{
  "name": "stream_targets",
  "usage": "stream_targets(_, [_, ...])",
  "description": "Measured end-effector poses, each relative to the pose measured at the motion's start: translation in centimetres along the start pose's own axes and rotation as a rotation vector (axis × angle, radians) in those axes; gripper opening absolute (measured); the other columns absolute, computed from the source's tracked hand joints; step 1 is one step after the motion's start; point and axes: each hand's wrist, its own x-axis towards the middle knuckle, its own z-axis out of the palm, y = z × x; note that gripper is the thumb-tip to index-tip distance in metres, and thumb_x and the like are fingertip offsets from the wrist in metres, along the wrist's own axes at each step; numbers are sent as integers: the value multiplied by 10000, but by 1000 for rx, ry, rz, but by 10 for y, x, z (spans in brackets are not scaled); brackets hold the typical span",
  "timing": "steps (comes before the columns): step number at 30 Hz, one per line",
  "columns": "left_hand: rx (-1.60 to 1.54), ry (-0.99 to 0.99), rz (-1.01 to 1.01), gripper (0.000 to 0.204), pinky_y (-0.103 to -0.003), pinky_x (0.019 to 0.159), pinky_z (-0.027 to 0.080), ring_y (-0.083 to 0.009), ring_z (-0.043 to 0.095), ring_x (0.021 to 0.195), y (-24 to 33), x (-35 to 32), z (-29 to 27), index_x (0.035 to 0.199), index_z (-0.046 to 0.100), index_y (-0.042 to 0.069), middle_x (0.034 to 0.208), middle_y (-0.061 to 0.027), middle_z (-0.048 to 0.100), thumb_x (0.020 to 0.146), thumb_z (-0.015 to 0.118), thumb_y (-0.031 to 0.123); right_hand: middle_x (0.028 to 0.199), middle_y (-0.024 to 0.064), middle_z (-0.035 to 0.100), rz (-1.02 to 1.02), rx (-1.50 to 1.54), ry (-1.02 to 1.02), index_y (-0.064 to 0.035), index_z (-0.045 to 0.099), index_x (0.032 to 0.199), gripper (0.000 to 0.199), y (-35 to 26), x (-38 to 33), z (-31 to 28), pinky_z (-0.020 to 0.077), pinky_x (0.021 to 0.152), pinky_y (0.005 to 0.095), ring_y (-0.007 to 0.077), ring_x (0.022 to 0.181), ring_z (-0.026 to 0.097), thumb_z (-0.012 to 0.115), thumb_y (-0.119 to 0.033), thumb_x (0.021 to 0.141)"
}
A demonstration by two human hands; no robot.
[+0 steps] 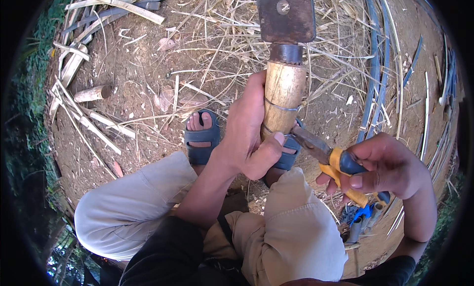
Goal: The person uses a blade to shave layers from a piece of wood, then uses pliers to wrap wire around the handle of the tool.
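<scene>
- Shaving-strewn soil (143, 54) lies beneath the grip.
- Left hand (242, 133) wraps the wooden handle (285, 86); right hand (385, 170) closes on pliers (316, 144), tip at the handle's right side; its bite is hidden.
- Poor bite could skid the pliers into the left thumb.
- Slack hold could swing the blade (286, 19) beyond.
- Rightward, room reaches grey strips (376, 54); trousered knees (306, 231) crowd below.

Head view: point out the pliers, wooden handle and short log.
Pliers (336, 160): head view, on the yellow covering.
Wooden handle (285, 90): head view, on bare wood near its middle.
Short log (90, 94): head view, midway along its side.
</scene>
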Motion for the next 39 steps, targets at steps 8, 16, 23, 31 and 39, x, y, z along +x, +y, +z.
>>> stream_targets(8, [-22,34,-53,848,-310,849,440,-165,500,984,4,0,0,1376,289,-94,1130,-134,484,713,571,353,928,87,694,78,-171,160,40,607,1174,381,-3,-4,14,514,682,261,126,804,646,545,-306,1028])
stream_targets(16, [58,83,166,740,-330,737,526,-212,625,804,-8,2,0,1331,332,-119,998,-181,599,681,534,171,993,134,704,172,-3,223,65,594,1153,373,-11,-4,20,559,674,295,201,882,702,564,-280,1013])
stream_targets(23, [51,108,161,730,-331,753,516,-212,619,811,-9,0,2,1319,348,-113,998,-174,601,672,537,168,986,169,704,66,145,211,101,597,1124,353,1,0,12,574,792,348,247,927,712,580,-227,994])
stream_targets(31, [176,121,243,708,-343,728,511,-222,626,780,-18,3,3,1320,350,-111,970,-173,602,691,544,148,936,146,706,36,-7,304,76,627,1034,317,-6,-3,15,557,741,302,185,849,696,617,-235,980])
stream_targets(39, [151,121,130,668,-353,703,506,-229,618,743,-5,3,2,1297,361,-113,941,-175,603,707,539,146,905,112,703,45,-137,301,43,636,1033,291,-6,-1,15,555,688,280,157,832,690,618,-244,986])
